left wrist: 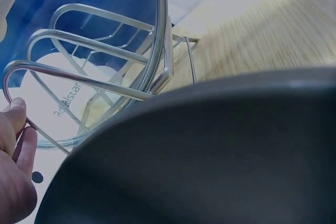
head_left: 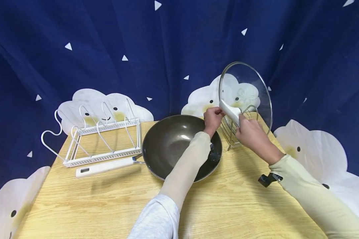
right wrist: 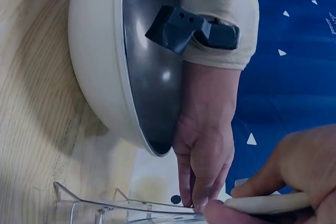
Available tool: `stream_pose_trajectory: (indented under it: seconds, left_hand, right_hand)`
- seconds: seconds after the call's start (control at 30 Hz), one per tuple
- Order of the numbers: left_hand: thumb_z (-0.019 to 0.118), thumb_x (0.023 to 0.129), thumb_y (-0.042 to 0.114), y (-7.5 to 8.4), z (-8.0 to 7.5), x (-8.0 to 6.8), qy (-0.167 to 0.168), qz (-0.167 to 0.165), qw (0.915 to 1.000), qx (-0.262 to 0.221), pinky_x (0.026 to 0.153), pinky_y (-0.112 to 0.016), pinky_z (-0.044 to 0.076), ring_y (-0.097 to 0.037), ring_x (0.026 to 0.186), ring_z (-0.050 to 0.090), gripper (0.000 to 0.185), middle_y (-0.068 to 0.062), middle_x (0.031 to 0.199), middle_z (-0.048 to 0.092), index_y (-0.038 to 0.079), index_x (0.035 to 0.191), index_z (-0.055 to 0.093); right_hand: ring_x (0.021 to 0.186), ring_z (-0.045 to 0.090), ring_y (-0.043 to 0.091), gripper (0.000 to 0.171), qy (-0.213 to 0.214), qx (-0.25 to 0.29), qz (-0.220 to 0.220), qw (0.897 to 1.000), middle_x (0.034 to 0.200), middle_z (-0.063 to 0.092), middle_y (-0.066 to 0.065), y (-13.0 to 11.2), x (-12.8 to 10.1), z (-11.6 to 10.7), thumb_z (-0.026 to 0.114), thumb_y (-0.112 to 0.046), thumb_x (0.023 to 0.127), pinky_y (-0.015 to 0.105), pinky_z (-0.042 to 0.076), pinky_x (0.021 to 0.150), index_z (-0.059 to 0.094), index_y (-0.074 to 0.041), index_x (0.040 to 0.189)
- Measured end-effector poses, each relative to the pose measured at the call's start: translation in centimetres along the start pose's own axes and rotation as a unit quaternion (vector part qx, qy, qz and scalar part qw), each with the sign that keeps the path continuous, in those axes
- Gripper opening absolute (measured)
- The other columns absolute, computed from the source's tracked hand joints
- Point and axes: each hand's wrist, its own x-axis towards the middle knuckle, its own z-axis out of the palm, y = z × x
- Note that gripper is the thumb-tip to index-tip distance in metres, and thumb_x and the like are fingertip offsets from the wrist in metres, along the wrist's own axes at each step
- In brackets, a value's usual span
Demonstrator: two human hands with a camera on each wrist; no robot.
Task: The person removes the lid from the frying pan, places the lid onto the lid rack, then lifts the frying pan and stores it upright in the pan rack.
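Lid (head_left: 251, 89) upright in wire rack (head_left: 234, 132); my right hand (head_left: 251, 132) grips its handle (head_left: 231, 112), left hand (head_left: 213, 117) pinches rim. I'd lift straight, clear of wok (head_left: 173, 142).

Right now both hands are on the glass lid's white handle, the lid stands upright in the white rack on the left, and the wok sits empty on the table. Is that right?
Not quite. The lid stands in the metal rack on the right, behind the wok; the white rack on the left holds nothing, as the head view shows. The rest holds: left hand and right hand are on the handle, and the wok is empty.
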Motion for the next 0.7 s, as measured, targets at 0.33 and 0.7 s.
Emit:
stream_pose_trajectory:
  seconds: [0.33,0.7]
  left_hand:
    - [0.076,0.093,0.016,-0.5,-0.2,0.0,0.006,-0.001,0.9996,0.026,0.095,-0.028,0.051,-0.015,0.09,0.073,0.008,0.001,0.089,0.079,0.016,0.093,0.084]
    - [0.077,0.09,0.013,-0.5,-0.1,0.2,0.002,-0.01,0.9998,0.019,0.093,-0.028,0.052,-0.016,0.094,0.073,0.009,0.001,0.091,0.079,0.015,0.095,0.084]
  right_hand:
    - [0.063,0.062,0.05,0.038,-0.013,-0.002,0.005,1.0,0.078,0.064,0.033,-0.5,-0.1,0.4,0.059,0.0,0.083,0.06,0.048,0.052,0.052,0.018,0.115]
    - [0.065,0.062,0.055,0.02,0.002,-0.005,0.007,1.0,0.074,0.061,0.037,-1.3,-0.1,0.7,0.056,0.0,0.085,0.063,0.049,0.053,0.051,0.014,0.099]
